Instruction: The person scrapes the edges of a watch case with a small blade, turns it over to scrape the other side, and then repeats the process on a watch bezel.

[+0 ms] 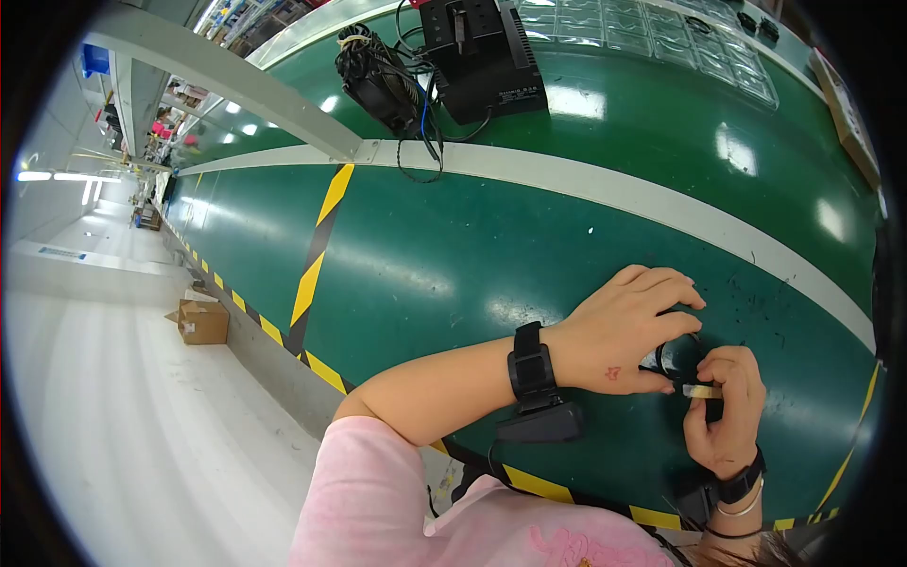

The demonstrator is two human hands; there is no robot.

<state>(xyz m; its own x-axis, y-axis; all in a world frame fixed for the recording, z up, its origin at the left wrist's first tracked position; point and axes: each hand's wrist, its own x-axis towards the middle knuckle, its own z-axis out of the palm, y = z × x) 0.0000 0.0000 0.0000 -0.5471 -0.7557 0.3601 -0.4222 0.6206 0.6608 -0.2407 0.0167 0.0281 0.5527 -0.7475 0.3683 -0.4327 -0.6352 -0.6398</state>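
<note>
My left hand point(619, 333) rests low over the green bench, its fingers curled round a dark, glossy part with a black curved edge point(669, 358). The hand hides much of that part, and I cannot make out its kind. Close beside it, my right hand point(732, 402) pinches a small yellowish strip point(701, 391) between thumb and fingers. The strip's end points toward the left thumb. Both wrists wear black straps, and a black box-shaped device point(540, 422) hangs by the left one.
A black box-like device point(482, 66) and bundled black cables point(375, 80) stand behind the white rail point(567, 184). Clear plastic trays point(652, 38) lie at the back right. Yellow-black tape point(310, 283) marks the green bench. A cardboard box point(203, 321) sits on the floor, left.
</note>
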